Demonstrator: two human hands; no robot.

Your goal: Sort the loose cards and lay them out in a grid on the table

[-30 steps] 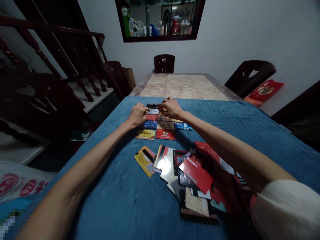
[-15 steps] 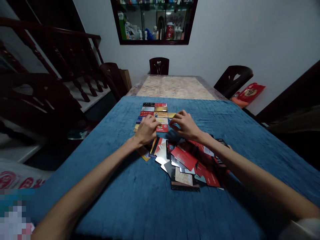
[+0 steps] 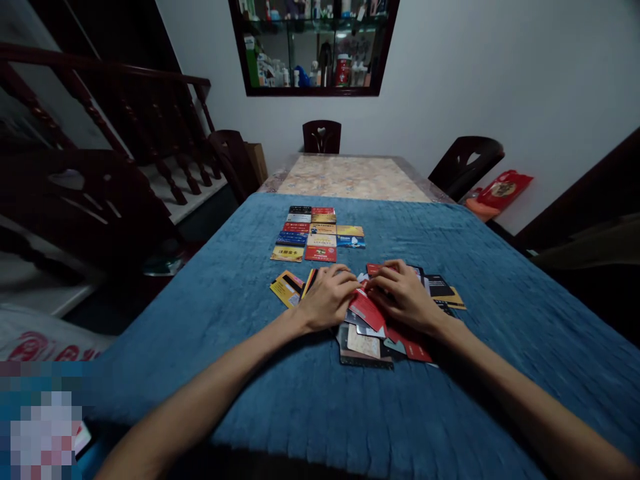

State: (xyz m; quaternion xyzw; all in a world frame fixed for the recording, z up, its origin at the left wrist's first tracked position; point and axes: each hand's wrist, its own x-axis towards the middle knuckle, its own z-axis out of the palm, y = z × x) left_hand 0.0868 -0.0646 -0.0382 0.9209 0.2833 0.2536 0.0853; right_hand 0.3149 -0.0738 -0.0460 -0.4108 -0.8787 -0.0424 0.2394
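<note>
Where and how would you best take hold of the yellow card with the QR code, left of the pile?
Probably by its near-left edge, pinched, coming from the left: the yellow card lies flat and thin, with that edge bordering the blue cloth, while the left hand sits close on its right.

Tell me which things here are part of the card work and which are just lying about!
Part of the card work:
left hand and right hand, both at the loose pile
loose pile of cards
cards set out in rows
blue cloth under the cards

Just lying about:
red bag
white bag with red print
red jar in the cabinet
</note>
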